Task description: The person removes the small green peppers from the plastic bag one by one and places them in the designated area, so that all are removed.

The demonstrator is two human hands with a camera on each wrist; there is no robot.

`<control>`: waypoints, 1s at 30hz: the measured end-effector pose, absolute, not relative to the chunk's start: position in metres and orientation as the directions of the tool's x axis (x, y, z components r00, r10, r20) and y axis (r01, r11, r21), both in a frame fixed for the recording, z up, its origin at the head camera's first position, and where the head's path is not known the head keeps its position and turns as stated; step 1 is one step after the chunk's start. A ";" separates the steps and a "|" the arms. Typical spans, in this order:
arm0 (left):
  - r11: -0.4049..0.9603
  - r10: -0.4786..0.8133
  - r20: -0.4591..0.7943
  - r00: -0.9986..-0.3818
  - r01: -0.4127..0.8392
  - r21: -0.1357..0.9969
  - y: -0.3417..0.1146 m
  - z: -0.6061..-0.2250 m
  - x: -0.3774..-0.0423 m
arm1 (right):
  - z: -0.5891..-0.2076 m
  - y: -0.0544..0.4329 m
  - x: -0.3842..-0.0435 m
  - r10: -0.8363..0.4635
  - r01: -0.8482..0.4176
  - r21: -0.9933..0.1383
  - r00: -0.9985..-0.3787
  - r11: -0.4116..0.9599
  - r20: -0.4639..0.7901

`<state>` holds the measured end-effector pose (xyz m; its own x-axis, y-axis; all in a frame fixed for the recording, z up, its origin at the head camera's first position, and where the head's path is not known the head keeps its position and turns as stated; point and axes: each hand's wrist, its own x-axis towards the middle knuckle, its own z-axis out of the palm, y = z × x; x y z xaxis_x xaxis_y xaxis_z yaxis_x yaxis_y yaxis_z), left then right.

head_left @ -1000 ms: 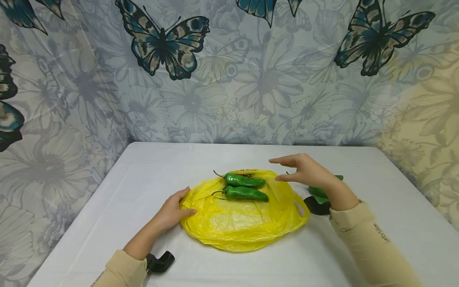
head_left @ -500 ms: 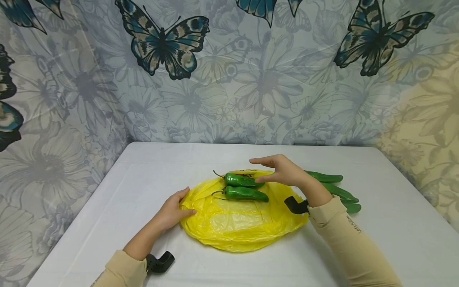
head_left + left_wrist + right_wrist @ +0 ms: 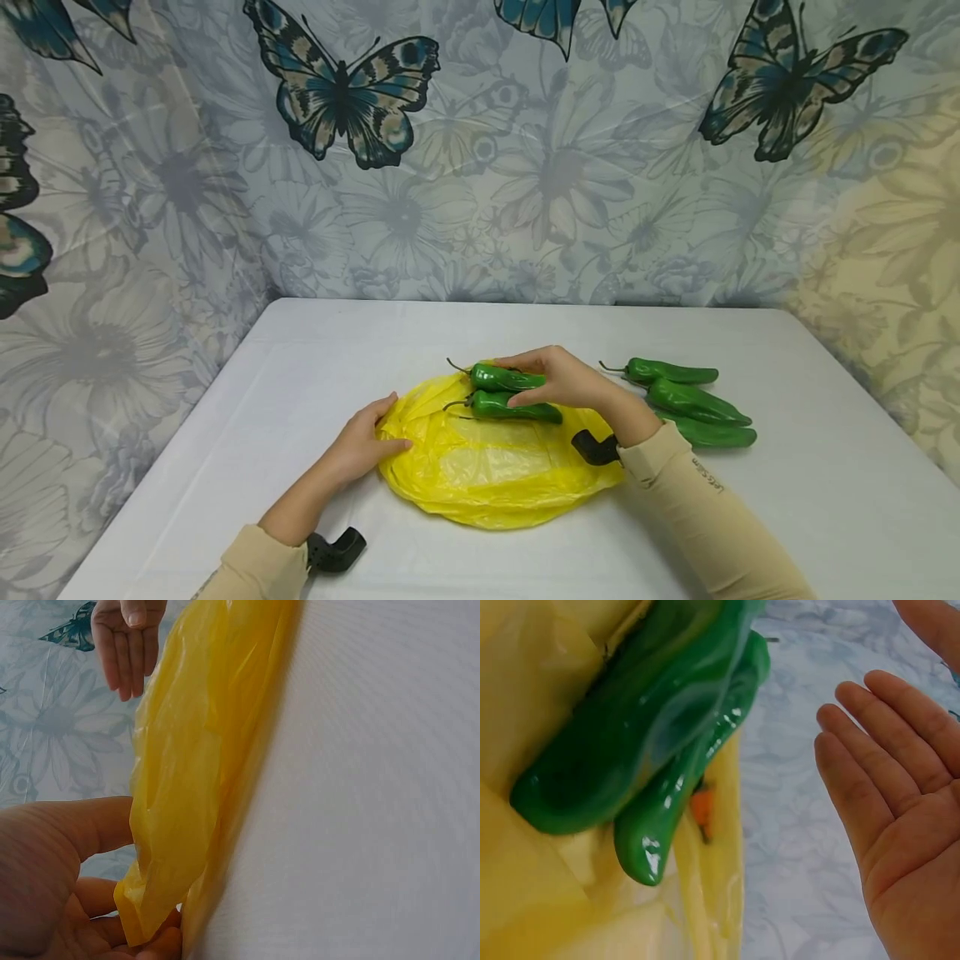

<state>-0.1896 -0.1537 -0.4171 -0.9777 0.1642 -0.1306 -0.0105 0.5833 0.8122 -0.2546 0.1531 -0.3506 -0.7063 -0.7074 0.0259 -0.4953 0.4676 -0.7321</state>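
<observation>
Two glossy green peppers (image 3: 491, 405) lie side by side on a yellow plastic bag (image 3: 487, 492) in the middle of the table. At the bag's left edge my left hand (image 3: 363, 442) holds the plastic, thumb on top; in the left wrist view its fingers (image 3: 97, 896) curl at a yellow corner. Over the peppers' right ends is my right hand (image 3: 566, 383), thumb and fingers spread apart. The right wrist view shows this hand's fingers (image 3: 900, 742) straight, with a gap to the peppers (image 3: 652, 832). It covers part of the far pepper.
Several more green peppers (image 3: 697, 402) lie together on the white table (image 3: 810, 500), right of the bag. Black wrist-worn devices (image 3: 337, 550) show at both cuffs. A butterfly-patterned cloth (image 3: 480, 225) hangs behind the table.
My right hand has moved left and slightly down, from the bag's right side to over the two peppers. The peppers at right have come into sight. The left hand stays still.
</observation>
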 end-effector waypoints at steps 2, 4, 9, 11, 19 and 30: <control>0.581 0.169 -0.129 -0.977 -0.007 0.814 -0.154 -0.417 -0.190 | -0.353 0.152 -0.255 -0.707 -0.495 -0.729 -0.707 0.473 0.022; 0.580 0.170 -0.127 -0.977 -0.005 0.814 -0.154 -0.417 -0.190 | -0.355 0.150 -0.255 -0.705 -0.492 -0.728 -0.709 0.477 0.017; 0.580 0.168 -0.125 -0.978 -0.004 0.814 -0.153 -0.417 -0.189 | -0.357 0.148 -0.255 -0.691 -0.482 -0.722 -0.723 0.497 0.007; 0.582 0.168 -0.125 -0.978 -0.004 0.814 -0.153 -0.417 -0.190 | -0.359 0.147 -0.256 -0.681 -0.474 -0.718 -0.732 0.510 -0.001; 0.590 0.169 -0.120 -0.978 0.003 0.807 -0.154 -0.417 -0.189 | -0.365 0.147 -0.255 -0.681 -0.461 -0.730 -0.733 0.504 -0.007; 0.586 0.167 -0.123 -0.978 -0.002 0.810 -0.153 -0.416 -0.189 | -0.373 0.149 -0.255 -0.668 -0.437 -0.730 -0.744 0.526 -0.036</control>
<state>-0.1892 -0.1527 -0.4163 -0.9783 0.1670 -0.1230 -0.0019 0.5858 0.8104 -0.2550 0.1492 -0.3726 -0.7437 -0.6675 -0.0358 -0.4366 0.5256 -0.7302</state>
